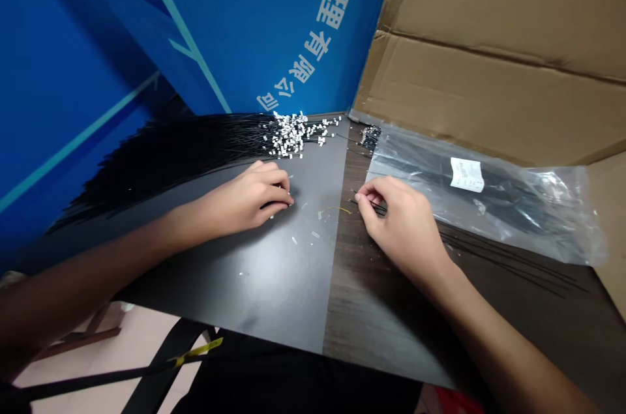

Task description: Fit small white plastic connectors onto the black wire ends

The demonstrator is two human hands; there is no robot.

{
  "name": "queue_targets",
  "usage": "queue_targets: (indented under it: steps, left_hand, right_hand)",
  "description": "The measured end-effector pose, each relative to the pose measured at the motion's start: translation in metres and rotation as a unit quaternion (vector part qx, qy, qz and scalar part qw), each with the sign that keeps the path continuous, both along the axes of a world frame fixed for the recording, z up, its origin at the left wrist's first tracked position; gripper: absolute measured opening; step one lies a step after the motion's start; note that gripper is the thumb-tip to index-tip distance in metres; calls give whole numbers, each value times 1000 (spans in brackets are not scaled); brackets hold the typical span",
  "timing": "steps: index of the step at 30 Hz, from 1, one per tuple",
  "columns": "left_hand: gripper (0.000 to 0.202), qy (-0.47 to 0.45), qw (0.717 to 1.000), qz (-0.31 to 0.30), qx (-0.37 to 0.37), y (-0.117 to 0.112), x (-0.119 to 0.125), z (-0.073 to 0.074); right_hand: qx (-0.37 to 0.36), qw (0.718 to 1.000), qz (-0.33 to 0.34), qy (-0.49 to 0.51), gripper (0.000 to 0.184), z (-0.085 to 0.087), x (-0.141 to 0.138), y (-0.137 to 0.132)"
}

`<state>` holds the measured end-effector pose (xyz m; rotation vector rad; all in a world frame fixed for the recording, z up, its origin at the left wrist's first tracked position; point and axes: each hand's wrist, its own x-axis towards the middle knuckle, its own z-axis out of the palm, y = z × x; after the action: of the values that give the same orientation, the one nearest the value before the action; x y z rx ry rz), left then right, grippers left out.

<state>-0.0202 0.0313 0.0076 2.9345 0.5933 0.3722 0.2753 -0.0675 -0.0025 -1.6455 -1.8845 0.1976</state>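
My left hand (261,195) is over the grey tabletop with its thumb and fingertips pinched together. Whatever lies between them is too small or hidden to name. To the right, my right hand (401,212) has thumb and forefinger closed on a thin black wire, its tip poking out past the fingertips. More loose black wires (513,257) run out from under that hand toward the right. Beyond my left hand lies a large bundle of black wires (195,143) with white connectors (293,133) at its right end. Small clear pieces (315,235) are scattered between the hands.
A clear plastic bag (533,205) with a white label holds more black wires, their ends out at its left. Cardboard (499,23) stands behind it, beside a blue printed panel (244,23). A yellow strand (337,208) lies mid-table. The table's front edge is near my body.
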Motion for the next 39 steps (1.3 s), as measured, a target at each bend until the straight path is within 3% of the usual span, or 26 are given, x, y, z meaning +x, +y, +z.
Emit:
queue_targets:
  steps: [7,13,21,24,27,32,35,39]
  left_hand:
    - [27,48,998,-32,29,-4,4,4]
    - [32,80,988,-89,93,-7,10,2]
    - [34,45,995,-83,29,-13,8,2]
    - [30,30,997,-63,-38,-15,6,4]
    - [27,24,996,-47,-76,-15,6,6]
    - [32,64,996,-64,-4,-17,9,5]
    - [31,73,994,-75,30,-17,11,2]
    - [30,39,995,-90,21,-17,13,1]
  right_hand:
    - [-3,999,22,31,12,4,-5,-3]
    - [-58,975,66,204,9,19,-15,-12]
    - [-142,931,115,315,9,29,-23,-20]
    - [-183,906,130,360,9,33,-24,-20]
    - [-251,853,144,434,12,37,-22,-23]
    - [-326,769,159,526,15,39,-16,-24]
    - [-339,748,169,545,18,36,-13,-20]
    - [-342,753,170,536,25,33,-12,-14]
